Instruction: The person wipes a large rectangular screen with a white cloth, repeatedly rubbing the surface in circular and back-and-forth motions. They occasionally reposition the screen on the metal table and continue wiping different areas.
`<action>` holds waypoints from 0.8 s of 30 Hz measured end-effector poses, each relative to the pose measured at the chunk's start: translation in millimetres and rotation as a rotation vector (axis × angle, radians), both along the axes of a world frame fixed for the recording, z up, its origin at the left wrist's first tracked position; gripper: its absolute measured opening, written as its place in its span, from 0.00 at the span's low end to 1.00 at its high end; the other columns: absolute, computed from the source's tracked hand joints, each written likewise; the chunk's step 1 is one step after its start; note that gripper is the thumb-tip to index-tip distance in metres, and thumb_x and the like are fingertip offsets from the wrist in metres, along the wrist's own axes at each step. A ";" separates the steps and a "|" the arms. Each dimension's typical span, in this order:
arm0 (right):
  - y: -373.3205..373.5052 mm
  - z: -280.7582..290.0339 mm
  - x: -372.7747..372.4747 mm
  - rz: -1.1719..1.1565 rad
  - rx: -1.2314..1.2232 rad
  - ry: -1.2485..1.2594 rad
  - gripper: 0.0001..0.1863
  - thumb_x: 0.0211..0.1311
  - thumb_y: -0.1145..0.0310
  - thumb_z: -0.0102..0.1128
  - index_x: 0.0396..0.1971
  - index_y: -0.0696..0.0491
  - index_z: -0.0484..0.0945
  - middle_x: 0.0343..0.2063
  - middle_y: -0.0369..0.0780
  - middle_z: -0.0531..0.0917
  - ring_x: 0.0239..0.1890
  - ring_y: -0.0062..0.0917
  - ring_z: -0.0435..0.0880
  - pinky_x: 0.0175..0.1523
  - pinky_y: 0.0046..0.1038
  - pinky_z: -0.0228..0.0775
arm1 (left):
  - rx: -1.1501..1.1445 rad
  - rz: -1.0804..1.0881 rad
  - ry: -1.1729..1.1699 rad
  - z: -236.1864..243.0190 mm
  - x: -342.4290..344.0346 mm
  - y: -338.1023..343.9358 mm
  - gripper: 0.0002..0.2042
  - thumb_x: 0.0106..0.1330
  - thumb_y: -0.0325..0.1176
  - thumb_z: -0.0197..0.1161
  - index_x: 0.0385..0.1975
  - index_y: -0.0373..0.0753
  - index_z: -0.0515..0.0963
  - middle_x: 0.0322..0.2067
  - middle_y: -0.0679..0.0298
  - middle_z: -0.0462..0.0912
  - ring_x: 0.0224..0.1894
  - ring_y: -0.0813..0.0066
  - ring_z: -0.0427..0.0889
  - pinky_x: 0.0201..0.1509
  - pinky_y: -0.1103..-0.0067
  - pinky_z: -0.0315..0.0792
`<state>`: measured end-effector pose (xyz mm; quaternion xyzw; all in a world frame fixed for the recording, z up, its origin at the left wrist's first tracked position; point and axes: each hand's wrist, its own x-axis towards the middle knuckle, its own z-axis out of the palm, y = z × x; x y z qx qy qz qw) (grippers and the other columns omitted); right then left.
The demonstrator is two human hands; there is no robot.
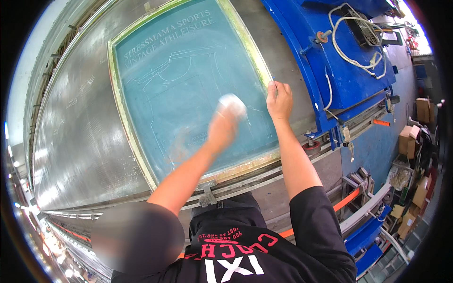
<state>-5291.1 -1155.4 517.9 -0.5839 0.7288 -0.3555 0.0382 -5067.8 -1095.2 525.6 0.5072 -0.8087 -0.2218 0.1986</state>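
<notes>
A silk-screen printing frame (256, 56) with teal mesh lies flat on the long metal table, bearing printed lettering and the outline of a garment. My left hand (222, 128) is over the mesh, right of its middle, closed on a white cloth (232, 102). Motion smears both the hand and the cloth, so the cloth's folds cannot be made out. At the frame's right side, my right hand (280, 100) grips the rim, its thumb on top and its fingers curled.
Bare metal tabletop (80, 127) stretches to the left of the frame. Blue machinery (302, 66) with a looped white cable (336, 40) stands close on the right. A metal rail (226, 186) runs along the near edge. Cardboard boxes (408, 141) are piled at the far right.
</notes>
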 end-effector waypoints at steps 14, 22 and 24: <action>-3.1 -1.4 1.3 0.130 0.105 0.157 0.37 0.57 0.45 0.72 0.56 0.59 0.78 0.49 0.49 0.80 0.53 0.47 0.80 0.56 0.44 0.73 | 0.336 0.017 0.238 27.8 -7.2 124.5 0.19 0.65 0.23 0.58 0.57 0.41 0.79 0.59 0.54 0.80 0.63 0.54 0.77 0.68 0.64 0.71; -25.5 14.4 -19.4 0.249 0.274 0.246 0.20 0.58 0.60 0.71 0.39 0.61 0.80 0.46 0.52 0.79 0.50 0.51 0.79 0.54 0.47 0.73 | 0.228 1.143 0.619 97.6 210.3 218.3 0.21 0.72 0.29 0.58 0.64 0.35 0.72 0.48 0.54 0.85 0.46 0.70 0.85 0.51 0.74 0.78; -30.4 26.2 -18.2 0.238 0.141 0.240 0.19 0.58 0.61 0.71 0.40 0.61 0.80 0.45 0.52 0.79 0.49 0.51 0.80 0.53 0.47 0.73 | 0.122 1.338 0.857 73.4 243.3 250.9 0.21 0.73 0.30 0.60 0.65 0.35 0.71 0.43 0.58 0.86 0.40 0.78 0.85 0.44 0.78 0.79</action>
